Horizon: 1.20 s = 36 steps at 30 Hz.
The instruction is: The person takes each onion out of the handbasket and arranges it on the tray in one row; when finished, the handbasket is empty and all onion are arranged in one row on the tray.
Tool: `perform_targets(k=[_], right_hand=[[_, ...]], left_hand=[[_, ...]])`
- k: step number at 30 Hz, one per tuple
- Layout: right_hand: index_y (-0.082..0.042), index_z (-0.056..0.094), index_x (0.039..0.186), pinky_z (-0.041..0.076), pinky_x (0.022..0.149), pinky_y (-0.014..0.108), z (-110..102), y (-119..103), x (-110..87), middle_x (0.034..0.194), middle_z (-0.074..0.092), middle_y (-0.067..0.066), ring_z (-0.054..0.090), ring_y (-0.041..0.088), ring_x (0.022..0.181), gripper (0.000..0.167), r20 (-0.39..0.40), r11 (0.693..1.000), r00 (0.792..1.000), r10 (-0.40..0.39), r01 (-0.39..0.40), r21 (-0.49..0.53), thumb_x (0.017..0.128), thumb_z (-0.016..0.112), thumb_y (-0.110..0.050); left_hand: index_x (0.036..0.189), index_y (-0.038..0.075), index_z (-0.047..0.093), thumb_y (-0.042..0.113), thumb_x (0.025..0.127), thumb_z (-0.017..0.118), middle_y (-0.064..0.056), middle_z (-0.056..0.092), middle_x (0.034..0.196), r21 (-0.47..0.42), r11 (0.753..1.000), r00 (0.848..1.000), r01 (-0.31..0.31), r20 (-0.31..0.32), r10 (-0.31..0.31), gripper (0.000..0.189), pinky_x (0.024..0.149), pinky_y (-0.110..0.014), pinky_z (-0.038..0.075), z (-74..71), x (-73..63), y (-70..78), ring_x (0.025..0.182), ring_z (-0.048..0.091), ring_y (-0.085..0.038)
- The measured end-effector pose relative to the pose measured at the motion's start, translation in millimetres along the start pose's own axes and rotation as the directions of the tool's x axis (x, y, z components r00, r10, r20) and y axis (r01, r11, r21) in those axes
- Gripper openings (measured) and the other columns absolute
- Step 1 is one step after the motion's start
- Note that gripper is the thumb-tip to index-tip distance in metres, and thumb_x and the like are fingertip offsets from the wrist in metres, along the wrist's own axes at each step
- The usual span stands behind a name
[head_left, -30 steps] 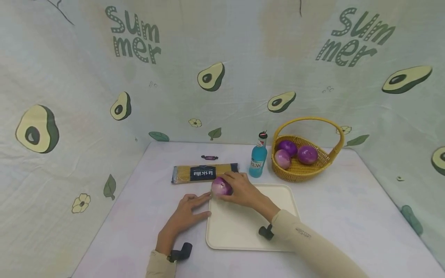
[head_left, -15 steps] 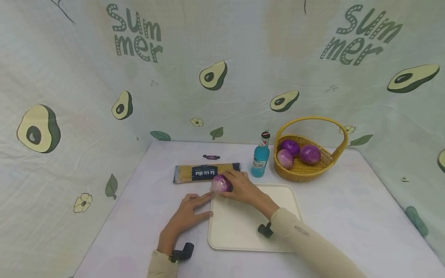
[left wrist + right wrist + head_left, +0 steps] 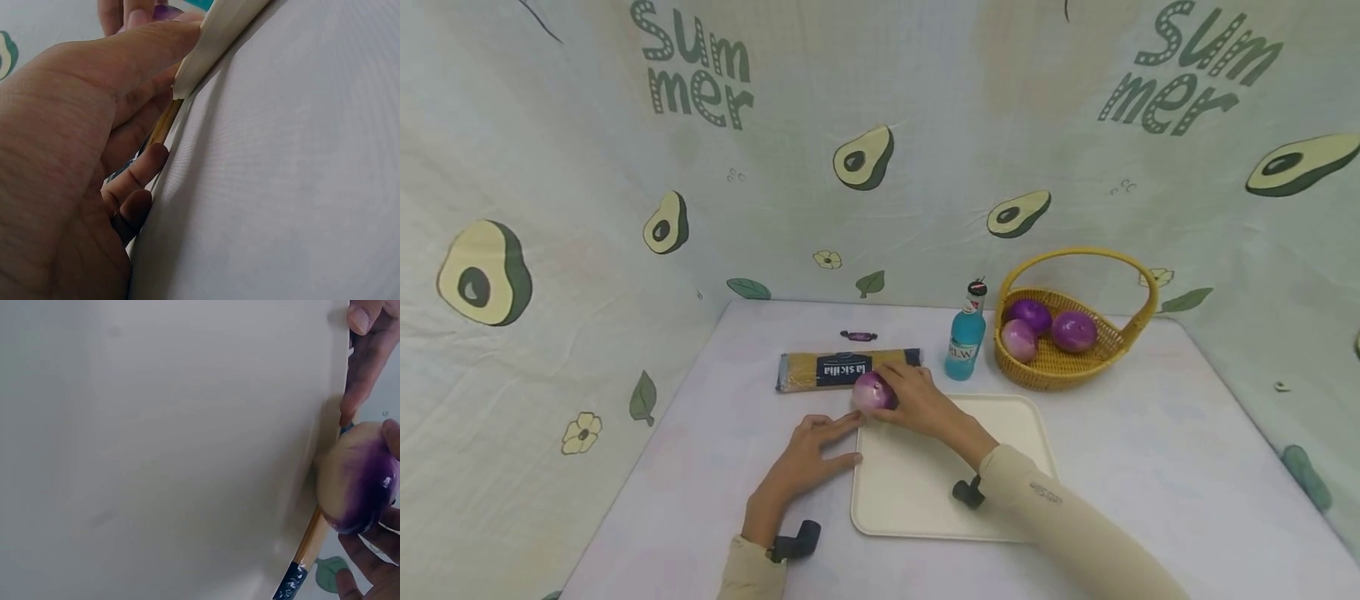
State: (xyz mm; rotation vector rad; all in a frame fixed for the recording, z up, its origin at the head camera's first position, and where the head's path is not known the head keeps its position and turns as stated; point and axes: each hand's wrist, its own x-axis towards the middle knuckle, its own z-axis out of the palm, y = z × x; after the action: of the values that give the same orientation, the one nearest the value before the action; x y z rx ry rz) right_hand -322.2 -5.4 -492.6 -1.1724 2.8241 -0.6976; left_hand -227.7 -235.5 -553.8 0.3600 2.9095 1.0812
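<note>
My right hand (image 3: 917, 404) grips a round purple-and-white onion (image 3: 871, 393), thumb on the near side and fingers over the far side. The onion overlaps the far left corner of a cream square tray (image 3: 925, 500); in the right wrist view its pale end lies right against the tray's rim (image 3: 340, 356). My left hand (image 3: 812, 458) lies at the tray's left edge, fingers extended toward the corner and thumb lower down the side. In the left wrist view the thumb (image 3: 156, 47) reaches the rim, while the other fingers bend loosely by the tabletop.
Behind the tray lies a spaghetti pack (image 3: 812, 371), with a purple-wrapped candy (image 3: 858, 336) farther back. A blue bottle (image 3: 964, 342) stands beside a handled wicker basket (image 3: 1052, 379) holding 3 more onions (image 3: 1074, 332). A printed cloth (image 3: 925, 100) encloses the table (image 3: 1120, 467).
My right hand has shifted slightly left with the onion, toward the tray's corner. The left hand stays at the tray's edge. The head view has turned a little.
</note>
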Motion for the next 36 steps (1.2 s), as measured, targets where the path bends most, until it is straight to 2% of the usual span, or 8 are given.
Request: perform_targets(k=[6, 12, 19, 25, 31, 36], right_hand=[[-0.002, 0.045, 0.149, 0.027, 0.112, 0.054, -3.5, 3.9, -7.6, 0.152, 0.043, 0.016, 0.037, 0.031, 0.141, 0.079, 0.008, 1.000, 1.000, -0.022, 0.022, -0.007, 0.090, 0.073, -0.046], [-0.003, 0.048, 0.146, 0.026, 0.113, 0.055, -19.3, 6.5, -18.6, 0.149, 0.047, 0.016, 0.039, 0.032, 0.140, 0.073, -0.018, 0.999, 0.999, -0.033, 0.033, 0.025, 0.090, 0.074, -0.042], [-0.002, 0.050, 0.144, 0.026, 0.113, 0.056, -37.5, 15.5, -39.7, 0.148, 0.048, 0.017, 0.040, 0.033, 0.139, 0.067, -0.015, 0.999, 1.000, -0.017, 0.018, 0.046, 0.092, 0.074, -0.035], [-0.003, 0.054, 0.140, 0.033, 0.108, 0.054, -52.3, 28.5, -54.8, 0.142, 0.054, 0.015, 0.046, 0.032, 0.134, 0.060, -0.066, 1.000, 0.997, -0.026, 0.026, -0.001, 0.093, 0.073, -0.035], [-0.004, 0.056, 0.138, 0.033, 0.109, 0.056, -63.9, 41.9, -66.5, 0.140, 0.056, 0.015, 0.047, 0.033, 0.132, 0.058, -0.116, 1.000, 0.993, -0.013, 0.012, -0.010, 0.091, 0.075, -0.033], [-0.005, 0.056, 0.139, 0.031, 0.109, 0.054, -69.7, 53.7, -73.5, 0.144, 0.053, 0.016, 0.045, 0.034, 0.135, 0.057, -0.122, 1.000, 0.992, 0.027, -0.027, -0.001, 0.092, 0.074, -0.032]], left_hand=[[0.143, 0.037, 0.056, 0.057, 0.087, 0.071, 0.019, 0.052, 0.145, 0.002, 1.000, 1.000, -0.010, -0.013, 0.010, 0.061, 0.101, -0.056, 0.041, 1.8, -0.3, 1.2, 0.123, 0.042, -0.022], [0.142, 0.034, 0.058, 0.055, 0.088, 0.071, 0.022, 0.048, 0.147, 0.016, 0.999, 0.999, -0.033, -0.010, 0.034, 0.059, 0.104, -0.054, 0.038, 2.9, 3.1, -0.2, 0.123, 0.042, -0.020], [0.141, 0.039, 0.057, 0.057, 0.086, 0.071, 0.019, 0.053, 0.144, 0.006, 1.000, 1.000, 0.023, -0.020, -0.023, 0.060, 0.104, -0.057, 0.038, 3.9, 0.5, -1.2, 0.127, 0.041, -0.024], [0.142, 0.038, 0.056, 0.056, 0.086, 0.072, 0.020, 0.051, 0.145, 0.007, 1.000, 1.000, 0.019, -0.016, -0.019, 0.061, 0.106, -0.057, 0.038, 1.6, 0.1, -0.5, 0.128, 0.041, -0.025], [0.143, 0.037, 0.056, 0.054, 0.087, 0.072, 0.018, 0.051, 0.146, 0.012, 1.000, 1.000, 0.006, -0.006, -0.006, 0.061, 0.106, -0.059, 0.036, 0.5, 0.1, -0.5, 0.129, 0.040, -0.027], [0.143, 0.035, 0.056, 0.054, 0.087, 0.071, 0.017, 0.051, 0.146, 0.015, 1.000, 1.000, -0.002, -0.006, 0.002, 0.061, 0.106, -0.059, 0.036, 1.5, 0.1, -1.1, 0.128, 0.040, -0.027]])
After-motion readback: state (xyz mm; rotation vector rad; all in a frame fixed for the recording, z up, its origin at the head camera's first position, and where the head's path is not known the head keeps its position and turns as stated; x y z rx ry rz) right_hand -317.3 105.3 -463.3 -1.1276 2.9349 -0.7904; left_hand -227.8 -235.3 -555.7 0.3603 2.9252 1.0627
